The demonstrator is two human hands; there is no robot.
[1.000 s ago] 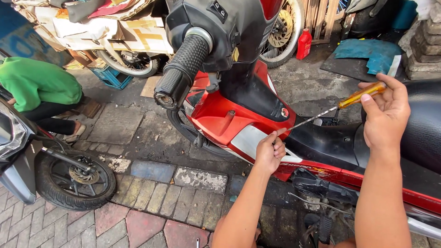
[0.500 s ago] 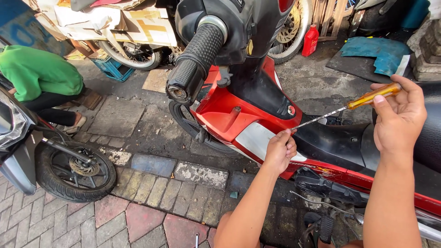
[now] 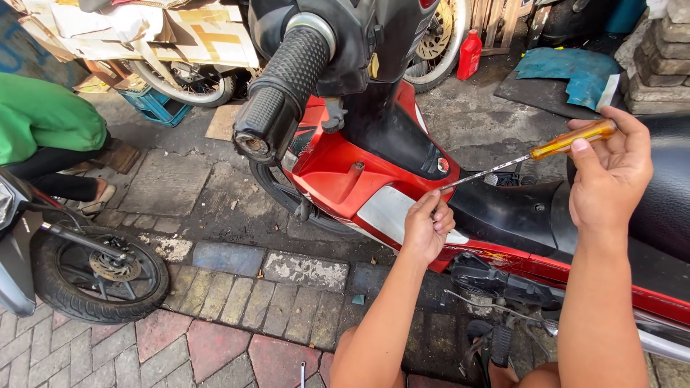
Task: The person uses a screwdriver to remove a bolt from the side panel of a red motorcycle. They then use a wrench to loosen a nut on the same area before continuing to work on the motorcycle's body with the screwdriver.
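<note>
A red and black motorbike [image 3: 345, 172] stands in front of me, its black handlebar grip [image 3: 282, 86] close to the camera. My right hand [image 3: 609, 176] is shut on the amber handle of a long screwdriver [image 3: 553, 149]. Its thin shaft slants down and left to the red side panel. My left hand [image 3: 427, 228] pinches the shaft at its tip against the silver and red panel, just below the black leg shield. The tip itself is hidden by my fingers. The black seat [image 3: 665, 194] lies behind my right hand.
Another motorbike's front wheel [image 3: 97, 274] stands at the left on the brick paving. A person in a green top [image 3: 43, 122] crouches at the far left. A red bottle [image 3: 468, 54], a blue tarp [image 3: 571, 72], a blue crate [image 3: 154, 106] and stacked bricks [image 3: 658, 57] lie behind.
The view has shifted slightly, so both hands and the bike sit a little further right. Both hands keep their hold on the screwdriver at the same spot on the panel.
</note>
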